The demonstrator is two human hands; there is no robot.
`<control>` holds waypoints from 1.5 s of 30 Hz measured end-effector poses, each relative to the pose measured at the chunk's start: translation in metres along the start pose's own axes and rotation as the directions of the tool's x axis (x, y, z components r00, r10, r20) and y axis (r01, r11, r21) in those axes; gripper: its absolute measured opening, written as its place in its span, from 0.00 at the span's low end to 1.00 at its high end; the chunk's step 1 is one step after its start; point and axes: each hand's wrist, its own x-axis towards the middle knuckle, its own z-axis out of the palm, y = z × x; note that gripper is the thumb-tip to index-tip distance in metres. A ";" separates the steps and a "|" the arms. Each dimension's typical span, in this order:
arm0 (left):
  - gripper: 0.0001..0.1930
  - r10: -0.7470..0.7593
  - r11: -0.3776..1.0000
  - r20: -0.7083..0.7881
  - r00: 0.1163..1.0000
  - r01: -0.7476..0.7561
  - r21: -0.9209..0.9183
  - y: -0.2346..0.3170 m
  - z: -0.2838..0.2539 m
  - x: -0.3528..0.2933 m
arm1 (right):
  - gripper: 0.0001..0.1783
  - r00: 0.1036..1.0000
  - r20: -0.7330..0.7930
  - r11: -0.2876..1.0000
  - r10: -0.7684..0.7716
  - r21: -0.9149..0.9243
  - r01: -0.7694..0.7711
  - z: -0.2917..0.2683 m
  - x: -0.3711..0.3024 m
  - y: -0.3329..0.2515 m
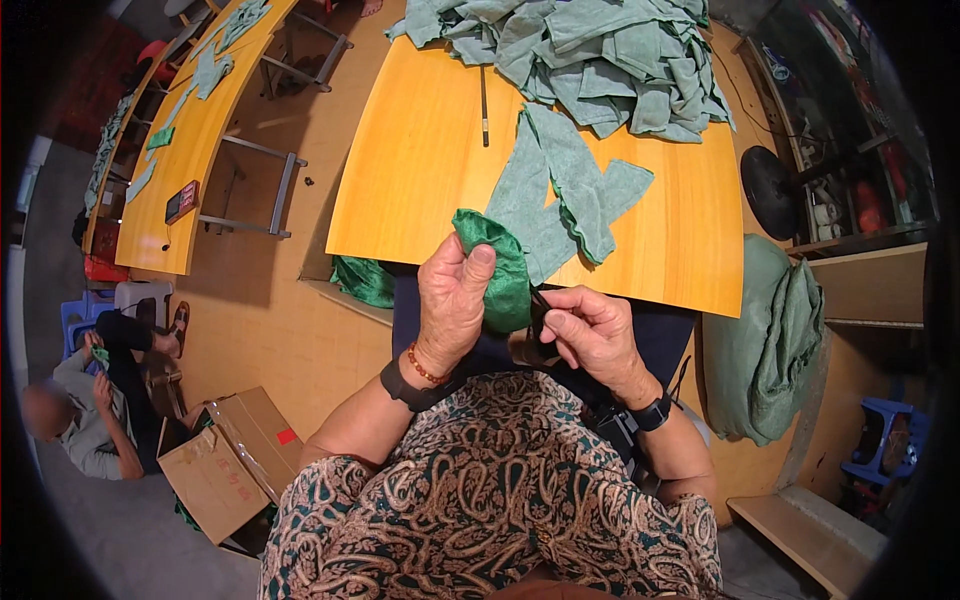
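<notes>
My left hand [452,300] grips a bright green cloth [497,268], bunched up just in front of the near edge of the yellow wooden table [420,160]. My right hand [592,335] is closed around a small dark tool [538,312] whose tip touches the cloth's right side; what kind of tool it is I cannot tell. Both hands hover above my lap. A grey-green towel piece [560,190] lies flat on the table right behind the cloth.
A big heap of grey-green towels [600,60] covers the table's far side, with a thin dark stick [485,105] beside it. A stuffed sack [765,340] stands at the right, a cardboard box [235,460] at lower left, where another person [90,410] sits. A second long table [190,130] is at the left.
</notes>
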 end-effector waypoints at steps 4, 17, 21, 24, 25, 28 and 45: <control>0.15 -0.088 0.995 0.091 0.992 0.084 0.054 0.005 0.000 -0.007 | 0.12 0.993 0.104 0.993 0.047 0.099 -0.058 -0.004 0.008 -0.006; 0.17 -0.074 0.993 0.014 0.997 0.072 0.099 0.017 0.008 -0.004 | 0.12 0.955 0.217 0.971 0.204 0.081 -0.226 -0.012 0.002 -0.022; 0.15 -0.269 0.945 0.240 0.933 0.207 0.253 0.023 -0.003 -0.003 | 0.12 0.945 0.220 0.964 0.241 0.056 -0.259 -0.014 0.010 -0.024; 0.14 -0.267 0.926 0.334 0.904 0.144 0.349 0.016 -0.008 -0.001 | 0.11 0.948 0.190 0.958 0.254 0.085 -0.273 -0.008 0.010 -0.025; 0.14 -0.240 0.923 0.352 0.905 0.101 0.371 0.013 -0.009 0.000 | 0.11 0.951 0.176 0.957 0.253 0.097 -0.273 -0.005 0.009 -0.024; 0.19 -0.156 0.942 0.199 0.968 0.085 0.326 0.007 0.001 -0.007 | 0.11 0.972 0.134 0.962 0.193 0.168 -0.214 0.003 0.007 -0.017; 0.21 -0.290 0.921 0.281 0.915 0.187 0.342 0.004 -0.005 -0.004 | 0.10 0.955 0.151 0.950 0.256 0.144 -0.278 -0.004 0.012 -0.019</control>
